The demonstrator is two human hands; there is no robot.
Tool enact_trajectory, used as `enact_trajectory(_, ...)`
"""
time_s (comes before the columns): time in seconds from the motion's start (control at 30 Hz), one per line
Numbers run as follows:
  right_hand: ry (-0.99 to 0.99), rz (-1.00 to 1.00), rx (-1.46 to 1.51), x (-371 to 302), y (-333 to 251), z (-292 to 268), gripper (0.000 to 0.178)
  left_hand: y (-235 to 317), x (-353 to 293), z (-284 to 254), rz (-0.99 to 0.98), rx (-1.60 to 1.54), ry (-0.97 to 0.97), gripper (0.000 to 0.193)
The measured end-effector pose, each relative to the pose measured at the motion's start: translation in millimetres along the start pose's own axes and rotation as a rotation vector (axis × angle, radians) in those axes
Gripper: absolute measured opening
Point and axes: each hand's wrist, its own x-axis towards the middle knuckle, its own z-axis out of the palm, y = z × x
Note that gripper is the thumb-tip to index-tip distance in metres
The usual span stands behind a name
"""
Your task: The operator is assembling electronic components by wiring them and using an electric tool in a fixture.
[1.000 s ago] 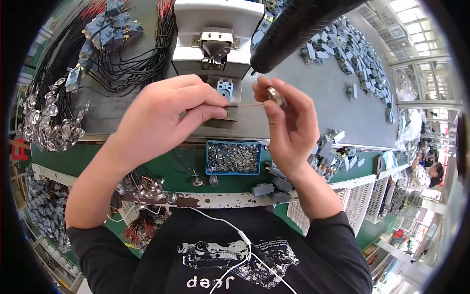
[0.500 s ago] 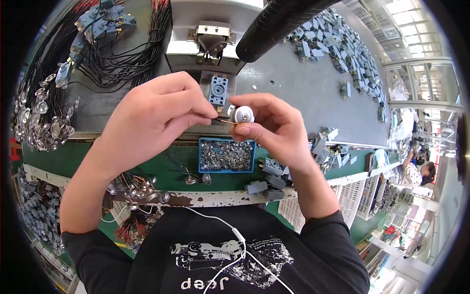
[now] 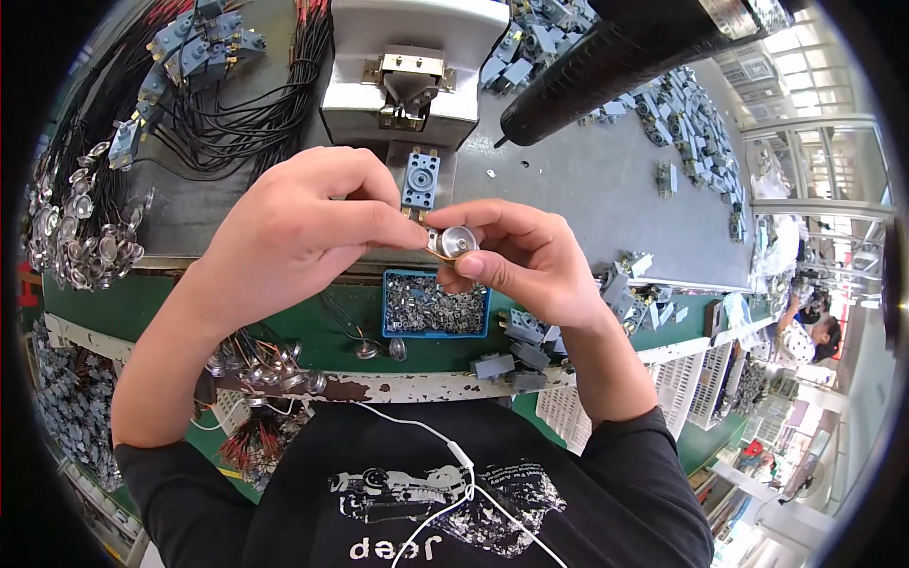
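My right hand [image 3: 516,256] pinches a small round silver metal disc [image 3: 459,241] between thumb and fingers, and a copper-coloured strip or wire shows along its lower left side. From the left, my left hand [image 3: 327,222] reaches to the disc's edge with thumb and forefinger closed together. What those fingertips hold, if anything, is hidden. Just beyond both hands, a grey-blue switch block [image 3: 420,180] with brass terminals lies below a press-like machine [image 3: 412,80]. A blue tray [image 3: 386,327] of small metal parts stands nearer to me, beneath the hands.
A thick black cylinder [image 3: 606,80] with a thin tip slants over the bench. Many grey-blue blocks [image 3: 696,133] are heaped at the right. Black wires [image 3: 222,114] and silver discs [image 3: 71,227] lie at the left. More blocks [image 3: 525,355] sit by the front edge.
The disc has tilted and moved slightly left and down in my right hand. My left fingertips have come closer to it. The black cylinder has swung right.
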Motion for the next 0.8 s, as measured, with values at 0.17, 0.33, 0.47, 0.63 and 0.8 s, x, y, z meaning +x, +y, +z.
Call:
enact_trajectory(0.17,-0.362,0.096,0.002,30.0,-0.3,-19.5,0.033,-7.2,-9.7,-0.8,0.108,0.022,-0.139,0.017)
enact_trajectory(0.33,-0.565,0.192,-0.097,51.3,13.8,-16.4,0.026,-17.0,-15.3,7.3,0.171,-0.031,-0.41,0.013)
enact_trajectory(0.47,-0.247,0.149,-0.524,32.1,-10.5,-17.2,0.04,-7.7,-25.3,13.1,0.009,-0.046,-0.324,0.018)
enact_trajectory(0.63,0.226,-0.313,-1.143,30.5,16.5,-11.9,0.059,2.4,-18.2,12.8,-0.068,0.015,-0.211,0.022)
enact_trajectory(0.8,0.203,-0.353,-1.104,28.7,22.8,-13.3,0.058,7.2,-7.4,1.9,-0.076,0.153,-0.132,0.027)
